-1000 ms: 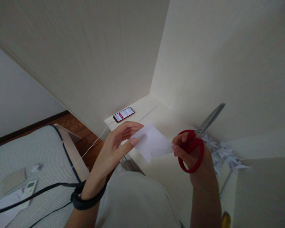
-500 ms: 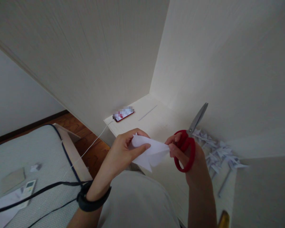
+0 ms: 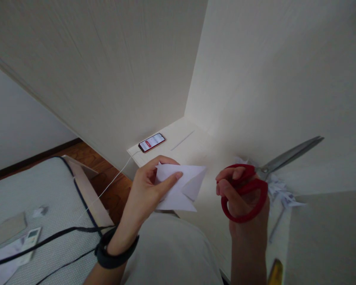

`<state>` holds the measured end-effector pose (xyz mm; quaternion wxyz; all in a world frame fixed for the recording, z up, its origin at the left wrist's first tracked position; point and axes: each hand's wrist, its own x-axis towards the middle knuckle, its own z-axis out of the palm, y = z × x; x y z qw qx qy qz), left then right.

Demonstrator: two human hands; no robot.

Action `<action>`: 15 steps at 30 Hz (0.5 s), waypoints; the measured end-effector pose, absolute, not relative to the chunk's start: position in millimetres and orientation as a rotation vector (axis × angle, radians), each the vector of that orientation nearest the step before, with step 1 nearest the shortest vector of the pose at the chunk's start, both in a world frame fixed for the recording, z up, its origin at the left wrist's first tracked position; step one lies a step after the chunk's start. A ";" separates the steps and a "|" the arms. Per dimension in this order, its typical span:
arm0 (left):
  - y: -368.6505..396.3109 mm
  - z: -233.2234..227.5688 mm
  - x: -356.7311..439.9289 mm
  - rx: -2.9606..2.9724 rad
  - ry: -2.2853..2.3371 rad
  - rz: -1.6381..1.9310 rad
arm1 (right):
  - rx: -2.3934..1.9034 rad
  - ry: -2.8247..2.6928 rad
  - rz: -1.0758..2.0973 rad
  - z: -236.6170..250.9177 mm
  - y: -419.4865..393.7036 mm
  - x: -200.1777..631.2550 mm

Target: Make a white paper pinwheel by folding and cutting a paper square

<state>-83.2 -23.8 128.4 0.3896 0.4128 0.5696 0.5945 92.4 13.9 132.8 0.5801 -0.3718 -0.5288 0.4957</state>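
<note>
My left hand (image 3: 154,184) pinches a folded sheet of white paper (image 3: 178,200), thumb on top and fingers beneath. The sheet has cut slits and pointed corners toward the right. To its right, my right hand (image 3: 240,198) holds red-handled scissors (image 3: 262,172). Their handle loops hang around the fingers, and the closed blades point away to the right. A gap separates the right hand from the paper. Behind the scissors lies a pile of folded paper pinwheels (image 3: 280,192), partly hidden by the hand.
A phone (image 3: 152,142) with a lit screen and white cable lies on the white desk (image 3: 184,154), near a thin white stick (image 3: 182,140). At left, a mattress (image 3: 56,190) holds a remote control (image 3: 32,241) and papers. Something yellow (image 3: 275,273) shows at the bottom right.
My right hand has let go of the paper's corner and moved right with the scissors, whose blades have swung rightward. The paper in my left hand has turned slightly.
</note>
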 end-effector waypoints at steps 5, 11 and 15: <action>-25.9 130.0 -74.4 1.076 1.437 1.537 | -0.957 -1.298 1.254 127.3 10.4 87.4; -28.3 131.2 -69.0 1.080 1.397 1.537 | -0.912 -1.228 1.162 123.9 9.1 84.0; -29.1 129.0 -70.6 1.064 1.392 1.514 | -0.898 -1.258 1.131 127.2 9.1 83.3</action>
